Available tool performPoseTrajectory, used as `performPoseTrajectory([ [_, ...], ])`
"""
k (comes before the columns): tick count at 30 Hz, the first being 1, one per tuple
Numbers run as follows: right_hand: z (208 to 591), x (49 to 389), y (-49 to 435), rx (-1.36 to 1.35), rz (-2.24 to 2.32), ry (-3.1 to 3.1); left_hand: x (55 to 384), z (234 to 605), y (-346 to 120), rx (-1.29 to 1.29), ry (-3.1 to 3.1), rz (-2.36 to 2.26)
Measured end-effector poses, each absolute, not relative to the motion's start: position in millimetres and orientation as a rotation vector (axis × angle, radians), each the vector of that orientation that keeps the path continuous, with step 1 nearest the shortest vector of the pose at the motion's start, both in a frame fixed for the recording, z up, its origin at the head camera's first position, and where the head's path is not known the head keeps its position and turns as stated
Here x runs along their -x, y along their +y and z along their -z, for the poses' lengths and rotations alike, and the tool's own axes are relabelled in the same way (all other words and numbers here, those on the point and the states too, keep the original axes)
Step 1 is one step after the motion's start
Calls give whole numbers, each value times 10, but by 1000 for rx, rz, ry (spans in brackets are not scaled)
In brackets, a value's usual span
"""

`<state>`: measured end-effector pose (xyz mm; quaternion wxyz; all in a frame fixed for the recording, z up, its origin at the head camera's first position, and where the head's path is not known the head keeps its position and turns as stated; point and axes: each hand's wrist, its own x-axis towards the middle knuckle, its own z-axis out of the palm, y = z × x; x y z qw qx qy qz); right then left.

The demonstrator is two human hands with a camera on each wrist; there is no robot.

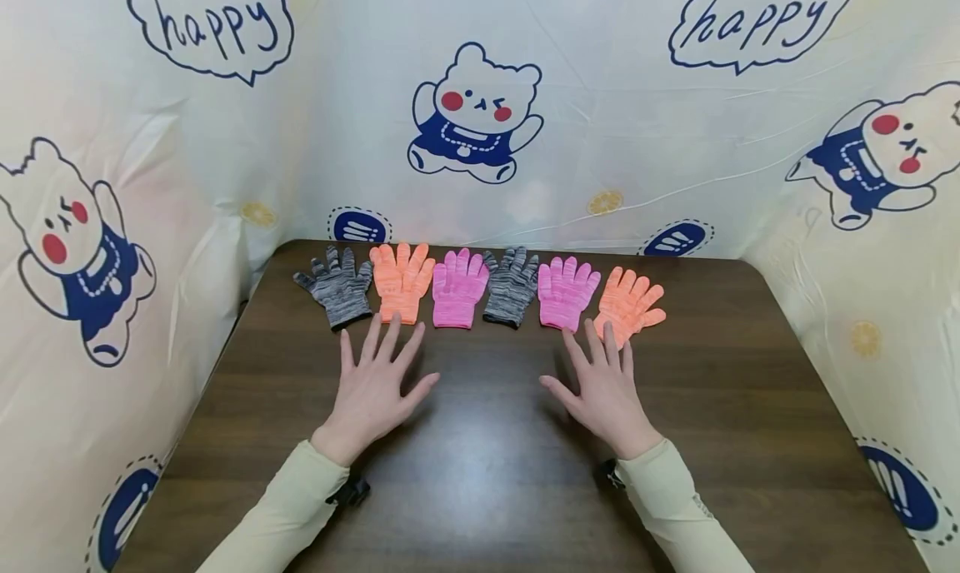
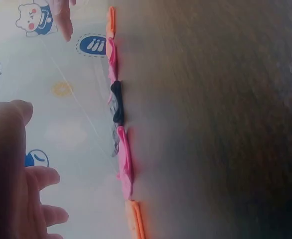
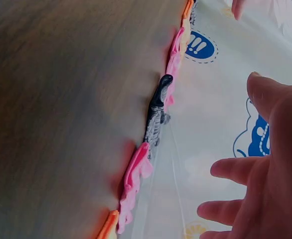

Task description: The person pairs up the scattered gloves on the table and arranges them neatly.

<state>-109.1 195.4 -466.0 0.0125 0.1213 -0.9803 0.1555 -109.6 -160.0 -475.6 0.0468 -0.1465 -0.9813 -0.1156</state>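
A row of knitted gloves lies flat along the far side of the table, fingers pointing away. From left to right they are a grey glove [image 1: 342,291], an orange glove [image 1: 401,286], a pink glove [image 1: 458,291], a second grey glove [image 1: 512,288], a second pink glove [image 1: 567,294] and a second orange glove [image 1: 627,306]. My left hand [image 1: 372,394] hovers palm down before the left grey and orange gloves, fingers spread and holding nothing. On the other side, my right hand [image 1: 606,394] hovers likewise near the right pink and orange gloves. Both wrist views show the cuffs edge-on.
Dark brown wood covers the table [image 1: 480,473]. Behind it and at both sides hangs a pale printed cloth [image 1: 600,140] with bear drawings. A dark strap device [image 1: 351,491] sits on my left wrist, and another [image 1: 609,475] on my right.
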Motion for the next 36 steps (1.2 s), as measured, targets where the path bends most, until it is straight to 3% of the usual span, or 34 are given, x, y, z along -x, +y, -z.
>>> performPoseTrajectory([
  [22, 4500, 1186, 1968, -378, -552, -3044, 1260, 4741, -1726, 473, -2870, 434],
  [36, 4510, 1220, 1951, -390, -576, -3079, 1652, 4874, -2197, 334, -2838, 467],
])
